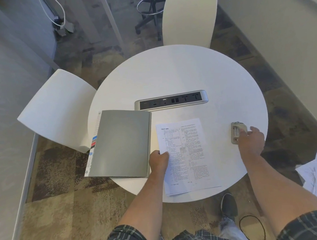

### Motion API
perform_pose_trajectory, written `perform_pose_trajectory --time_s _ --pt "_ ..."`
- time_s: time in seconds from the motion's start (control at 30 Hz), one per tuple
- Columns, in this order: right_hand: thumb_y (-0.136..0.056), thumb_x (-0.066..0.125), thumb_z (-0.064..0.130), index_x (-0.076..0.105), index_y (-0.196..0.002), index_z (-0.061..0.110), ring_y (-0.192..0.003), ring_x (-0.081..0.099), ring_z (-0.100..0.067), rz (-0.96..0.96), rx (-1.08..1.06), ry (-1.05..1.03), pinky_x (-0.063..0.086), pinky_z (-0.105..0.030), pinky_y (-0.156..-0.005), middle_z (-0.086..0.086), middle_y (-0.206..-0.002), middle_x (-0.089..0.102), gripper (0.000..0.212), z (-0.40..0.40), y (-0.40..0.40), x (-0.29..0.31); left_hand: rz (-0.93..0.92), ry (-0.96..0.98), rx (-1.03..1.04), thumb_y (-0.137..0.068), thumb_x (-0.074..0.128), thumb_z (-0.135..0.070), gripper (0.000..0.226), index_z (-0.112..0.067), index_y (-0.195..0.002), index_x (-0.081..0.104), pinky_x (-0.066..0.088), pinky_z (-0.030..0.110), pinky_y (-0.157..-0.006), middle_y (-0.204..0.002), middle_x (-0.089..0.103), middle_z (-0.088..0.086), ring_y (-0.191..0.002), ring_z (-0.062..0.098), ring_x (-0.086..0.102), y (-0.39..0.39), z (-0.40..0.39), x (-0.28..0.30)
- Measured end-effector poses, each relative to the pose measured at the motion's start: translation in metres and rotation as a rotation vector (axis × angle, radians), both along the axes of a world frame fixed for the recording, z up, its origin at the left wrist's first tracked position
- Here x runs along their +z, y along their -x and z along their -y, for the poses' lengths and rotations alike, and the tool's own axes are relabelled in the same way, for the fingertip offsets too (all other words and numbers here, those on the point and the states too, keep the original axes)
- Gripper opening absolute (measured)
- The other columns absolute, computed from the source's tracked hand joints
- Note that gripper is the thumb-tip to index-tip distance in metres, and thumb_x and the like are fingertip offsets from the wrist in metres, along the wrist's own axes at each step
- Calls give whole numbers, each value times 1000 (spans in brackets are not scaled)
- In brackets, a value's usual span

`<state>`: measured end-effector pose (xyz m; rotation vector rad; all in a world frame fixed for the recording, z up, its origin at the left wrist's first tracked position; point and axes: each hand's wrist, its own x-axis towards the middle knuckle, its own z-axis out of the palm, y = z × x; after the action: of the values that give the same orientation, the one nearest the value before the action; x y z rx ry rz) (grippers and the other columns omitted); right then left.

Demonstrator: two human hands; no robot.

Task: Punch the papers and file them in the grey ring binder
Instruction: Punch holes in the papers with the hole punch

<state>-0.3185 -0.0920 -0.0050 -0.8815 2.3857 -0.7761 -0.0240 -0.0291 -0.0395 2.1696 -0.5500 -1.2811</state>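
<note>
Two hands: papers (left), punch (right).

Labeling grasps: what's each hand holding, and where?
Left hand: papers, at their left edge. Right hand: on the hole punch, near its right side; grip unclear.

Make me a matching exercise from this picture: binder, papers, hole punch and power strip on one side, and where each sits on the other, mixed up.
1 binder
2 papers
3 hole punch
4 power strip

A under the right hand
B table's left edge, closed
C table's middle
D held at its left edge by the left hand

Pairs: 1-B, 2-D, 3-A, 4-C
</note>
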Motion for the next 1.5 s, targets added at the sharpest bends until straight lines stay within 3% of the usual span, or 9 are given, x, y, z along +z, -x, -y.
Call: perform_pose_trajectory --time_s 0.13,0.23,0.53,0.6,0.77,0.9,1.03,1.23,1.5 --pt "-103 53 14 62 -138 7 -116 65 -36 116 -8 -26 47 -29 -79 -17 -134 66 37 1 3 -12 108 -24 -63 -87 55 -1 32 -15 -63 39 30 21 -49 -63 48 -2 -54 12 43 -1 1 8" --pt "-98 58 14 66 -133 15 -107 69 -33 224 -79 -27 48 -30 -72 -13 -127 70 36 0 2 -22 140 -26 -95 -87 55 0 31 -14 -63 40 32 21 -51 -62 50 -1 -54 14 44 -3 1 10" --pt "-96 61 26 73 -123 21 -94 71 -25 262 169 -55 55 -35 -79 -8 -103 78 30 -13 -10 -27 150 -2 -69 -87 65 -6 9 -9 -78 64 46 29 -63 -76 64 4 -68 21 56 -6 -1 9" --pt "-97 61 31 73 -122 21 -91 71 -22 260 217 -52 51 -30 -71 -5 -98 78 29 -18 -15 -27 141 1 -59 -88 66 -6 8 -6 -81 68 47 27 -62 -77 67 4 -69 21 59 -7 -1 10" --pt "-98 62 33 72 -122 21 -88 70 -21 244 317 -71 47 -27 -66 -5 -97 78 28 -22 -22 -23 109 -6 -34 -88 67 -5 10 -4 -78 69 51 28 -66 -78 69 4 -71 22 62 -8 -2 8" --pt "-98 63 33 73 -118 21 -86 72 -19 247 380 -96 52 -29 -70 -1 -94 78 26 -22 -21 -23 79 3 -11 -90 66 -5 21 -10 -70 62 48 23 -56 -73 66 1 -66 18 61 -8 -3 8" --pt "-97 63 33 73 -117 24 -85 74 -19 281 375 -105 58 -37 -80 2 -89 77 23 -20 -19 -26 63 -5 19 -90 67 -6 18 -9 -72 64 61 40 -76 -80 70 5 -72 23 65 -10 -2 6" --pt "-94 65 32 74 -113 24 -86 75 -24 282 380 -104 59 -43 -84 -1 -87 78 22 -17 -16 -33 21 11 76 -90 69 -5 18 -11 -73 65 55 31 -71 -79 70 3 -73 22 64 -13 -1 5" --pt "-96 65 31 73 -114 24 -82 75 -21 290 378 -100 58 -37 -81 1 -83 78 21 -19 -17 -31 15 7 61 -91 67 -7 13 -8 -78 66 63 45 -79 -79 70 4 -73 25 66 -6 5 2"
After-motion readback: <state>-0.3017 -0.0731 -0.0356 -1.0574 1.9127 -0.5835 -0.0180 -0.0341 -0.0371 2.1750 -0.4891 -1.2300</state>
